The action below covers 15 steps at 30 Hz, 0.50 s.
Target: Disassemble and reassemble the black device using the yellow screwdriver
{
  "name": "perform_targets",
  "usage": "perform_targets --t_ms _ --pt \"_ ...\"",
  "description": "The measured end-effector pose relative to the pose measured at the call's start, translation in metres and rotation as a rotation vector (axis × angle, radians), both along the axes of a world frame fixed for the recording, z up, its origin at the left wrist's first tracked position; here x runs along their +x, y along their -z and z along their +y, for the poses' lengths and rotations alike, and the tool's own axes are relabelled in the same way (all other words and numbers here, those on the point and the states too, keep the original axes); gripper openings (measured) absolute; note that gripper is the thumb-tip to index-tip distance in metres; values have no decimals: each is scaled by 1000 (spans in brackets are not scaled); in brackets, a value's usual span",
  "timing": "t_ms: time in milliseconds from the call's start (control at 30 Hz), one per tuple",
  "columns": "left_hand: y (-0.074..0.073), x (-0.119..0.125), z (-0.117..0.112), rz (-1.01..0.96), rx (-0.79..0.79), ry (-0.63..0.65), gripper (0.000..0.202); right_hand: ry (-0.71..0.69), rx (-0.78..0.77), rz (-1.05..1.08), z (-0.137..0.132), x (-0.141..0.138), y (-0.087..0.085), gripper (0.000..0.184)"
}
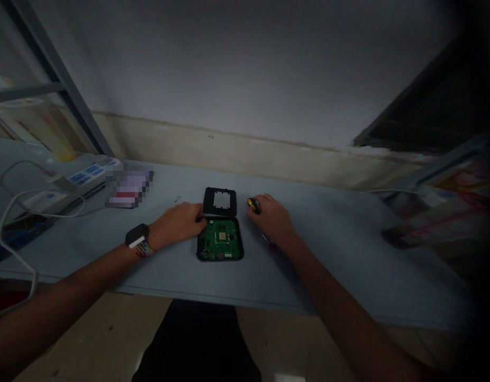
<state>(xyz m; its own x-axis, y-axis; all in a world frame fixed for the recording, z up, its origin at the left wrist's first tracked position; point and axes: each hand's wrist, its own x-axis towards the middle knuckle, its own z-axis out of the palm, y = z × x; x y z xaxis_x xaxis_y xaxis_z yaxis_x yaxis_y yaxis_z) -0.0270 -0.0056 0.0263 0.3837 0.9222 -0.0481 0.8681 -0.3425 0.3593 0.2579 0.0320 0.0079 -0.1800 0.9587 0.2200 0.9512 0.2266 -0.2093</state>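
Note:
A small black device case with a green circuit board (220, 240) inside lies open on the pale blue table (149, 254). Its black lid (219, 202), with a square cut-out, lies just behind it. My left hand (180, 223), with a watch on the wrist, rests at the case's left edge, fingers curled against the seam between lid and case. My right hand (271, 217) lies to the right of the case, closed around a small tool with a yellow and black handle (253, 204), probably a screwdriver.
At the far left a power strip (84, 178) and white cables (14, 212) lie on the table, with a blurred box (128, 187) beside them. A metal shelf frame (58, 79) stands left. Cluttered items (436, 212) sit at the right edge. A wall runs behind.

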Motion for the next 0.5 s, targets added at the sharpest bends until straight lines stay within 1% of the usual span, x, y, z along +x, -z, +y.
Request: perform_targets --t_ms 100,167,333,400,500 --pt "6 3 5 -40 3 19 16 20 2 -18 0 1 0 27" --pt "5 4 8 -49 14 29 17 32 4 -26 0 1 0 28" --pt "-5 -1 18 -76 21 -7 29 36 -1 -30 -1 1 -1 31" --pt "-9 -3 25 -25 83 -38 33 29 -1 -26 -1 2 -1 34" --pt "-11 -5 36 41 171 -99 27 32 2 -20 -1 3 1 37"
